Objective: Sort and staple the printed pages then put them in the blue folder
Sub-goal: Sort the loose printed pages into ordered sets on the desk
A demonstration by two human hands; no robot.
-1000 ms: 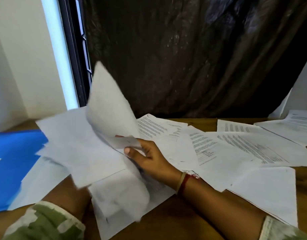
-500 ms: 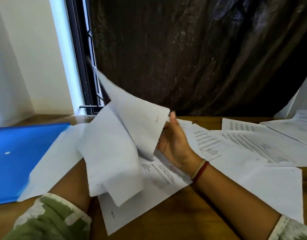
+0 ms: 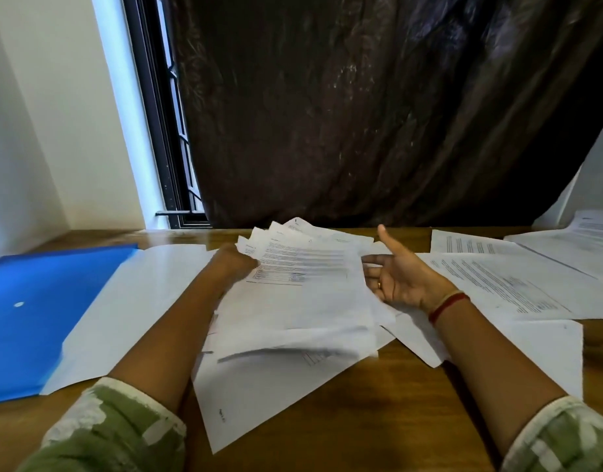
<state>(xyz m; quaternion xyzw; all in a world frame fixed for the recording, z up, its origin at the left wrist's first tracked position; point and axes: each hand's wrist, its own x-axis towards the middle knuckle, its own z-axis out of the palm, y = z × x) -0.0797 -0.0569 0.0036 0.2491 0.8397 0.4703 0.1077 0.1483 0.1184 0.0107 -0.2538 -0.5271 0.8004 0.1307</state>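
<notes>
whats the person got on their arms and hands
Green fabric sleeves with white blotches and cream cuffs: left sleeve, right sleeve. A red and pale thread band circles the right wrist, and the right grip bears a thin gold ring. Left grip and wrist show nothing worn.

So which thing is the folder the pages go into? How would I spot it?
Start at the wooden table, then go to its left end. The blue folder lies flat there, a white sheet overlapping its right edge. It is the only coloured thing among white pages.
</notes>
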